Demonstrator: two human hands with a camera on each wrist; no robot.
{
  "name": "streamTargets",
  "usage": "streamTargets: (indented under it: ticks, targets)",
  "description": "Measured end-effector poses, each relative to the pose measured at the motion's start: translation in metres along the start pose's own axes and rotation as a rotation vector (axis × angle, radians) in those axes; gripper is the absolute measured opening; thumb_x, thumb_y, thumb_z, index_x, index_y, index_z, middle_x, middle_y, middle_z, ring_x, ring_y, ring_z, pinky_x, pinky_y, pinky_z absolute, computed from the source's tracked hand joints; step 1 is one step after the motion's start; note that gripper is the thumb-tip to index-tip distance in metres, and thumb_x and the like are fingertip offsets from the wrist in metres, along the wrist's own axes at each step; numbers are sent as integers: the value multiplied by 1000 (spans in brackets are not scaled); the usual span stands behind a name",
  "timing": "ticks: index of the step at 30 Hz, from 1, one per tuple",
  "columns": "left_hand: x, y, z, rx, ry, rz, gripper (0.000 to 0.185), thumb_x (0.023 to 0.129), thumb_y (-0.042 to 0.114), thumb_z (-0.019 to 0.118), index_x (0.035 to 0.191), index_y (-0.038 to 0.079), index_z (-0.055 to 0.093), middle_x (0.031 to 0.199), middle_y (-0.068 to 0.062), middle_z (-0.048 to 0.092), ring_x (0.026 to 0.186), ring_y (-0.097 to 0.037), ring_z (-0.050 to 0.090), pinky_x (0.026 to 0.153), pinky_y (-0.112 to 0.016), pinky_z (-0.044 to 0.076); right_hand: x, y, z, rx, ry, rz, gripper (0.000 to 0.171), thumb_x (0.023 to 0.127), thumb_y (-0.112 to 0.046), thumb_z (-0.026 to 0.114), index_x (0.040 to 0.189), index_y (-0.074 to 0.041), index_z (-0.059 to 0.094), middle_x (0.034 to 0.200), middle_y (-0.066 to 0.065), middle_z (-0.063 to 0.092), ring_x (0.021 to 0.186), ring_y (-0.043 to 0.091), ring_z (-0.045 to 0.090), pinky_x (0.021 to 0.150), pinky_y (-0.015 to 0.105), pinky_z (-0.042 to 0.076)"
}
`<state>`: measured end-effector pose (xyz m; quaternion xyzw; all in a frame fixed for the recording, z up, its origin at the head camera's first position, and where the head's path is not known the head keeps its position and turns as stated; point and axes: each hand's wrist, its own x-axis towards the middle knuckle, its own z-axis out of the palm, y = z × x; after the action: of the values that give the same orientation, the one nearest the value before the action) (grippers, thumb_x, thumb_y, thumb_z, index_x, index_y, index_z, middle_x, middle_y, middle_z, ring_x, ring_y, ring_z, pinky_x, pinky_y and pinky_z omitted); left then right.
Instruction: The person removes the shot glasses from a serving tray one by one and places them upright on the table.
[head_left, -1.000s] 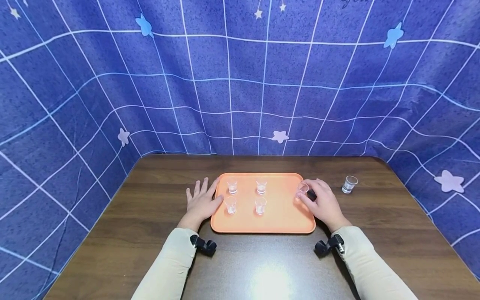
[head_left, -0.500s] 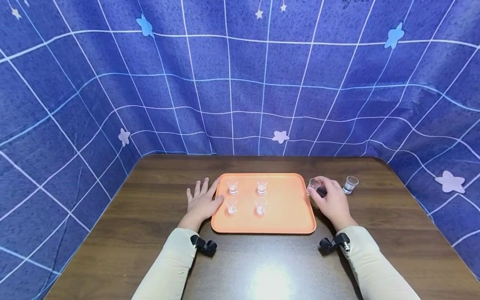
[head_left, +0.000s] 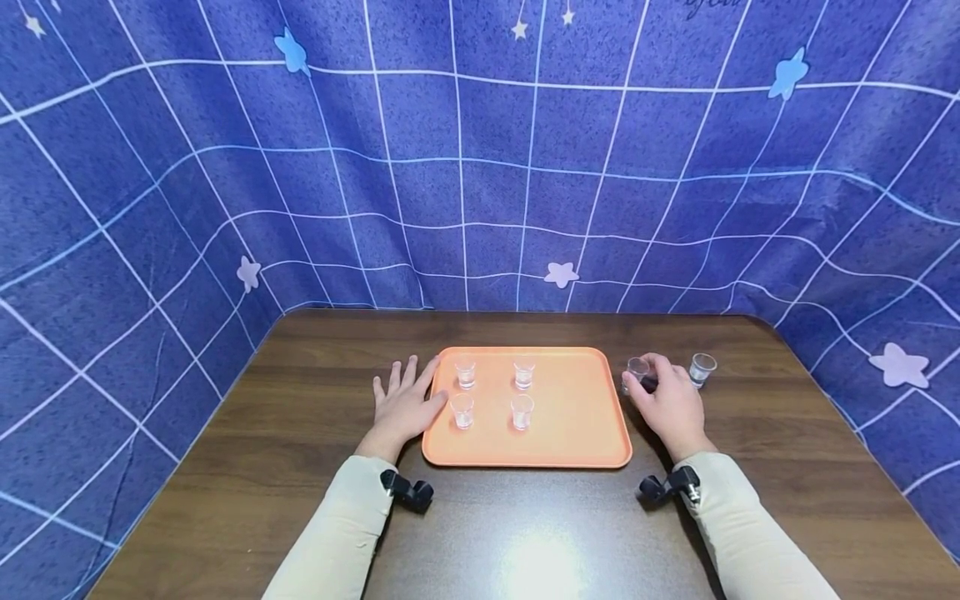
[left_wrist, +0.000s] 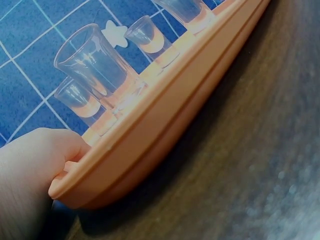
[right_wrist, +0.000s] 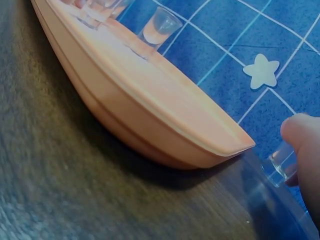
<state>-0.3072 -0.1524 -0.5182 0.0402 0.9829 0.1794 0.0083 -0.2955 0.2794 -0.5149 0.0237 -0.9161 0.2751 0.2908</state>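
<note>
My right hand (head_left: 670, 408) pinches a clear shot glass (head_left: 637, 367) by its side, just right of the orange tray (head_left: 573, 417). In the right wrist view the thumb (right_wrist: 302, 131) covers part of this glass (right_wrist: 280, 167), whose thick base sits close over the dark table. My left hand (head_left: 401, 408) lies with its fingers spread at the tray's left edge, thumb and index finger touching the rim. Several shot glasses stand upright on the tray's left half in two rows, among them a front one (head_left: 521, 412) and a back one (head_left: 465, 374).
Behind my right hand, another shot glass (head_left: 702, 368) stands on the brown wooden table (head_left: 337, 350). A blue curtain (head_left: 480, 167) with a white grid and stars hangs along the table's back and sides. Black cameras (head_left: 408, 490) are strapped to both wrists.
My right hand has carried its shot glass rightward from over the tray's right edge to the table beside it. The left hand has stayed at the tray's rim.
</note>
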Motion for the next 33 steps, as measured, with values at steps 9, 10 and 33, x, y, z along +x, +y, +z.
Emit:
streamTargets:
  ticks: [9,10,33]
  targets:
    - [3,-2,2,1,-13,-1,69,100,57,39,163,35,18,170,-14,9,154,-42,-4,114,-69,-12,1,1,-2,-84,-28,63,45,89,-37,73,119,-5,63,96,19,72,93,46,64,72,60,47]
    - [2,-2,2,-1,-13,0,69,100,57,39,163,35,18,170,-14,9,154,-42,-4,114,-69,-12,1,1,-3,-86,-34,69,46,89,-38,73,119,-5,62,96,19,72,93,46,64,72,61,47]
    - [0,-1,0,-1,-5,2,69,100,56,40,163,33,20,169,-15,10,154,-43,-3,114,-69,-11,6,-2,-1,-115,-124,145,58,93,-51,64,133,-10,52,109,25,70,94,48,66,69,62,50]
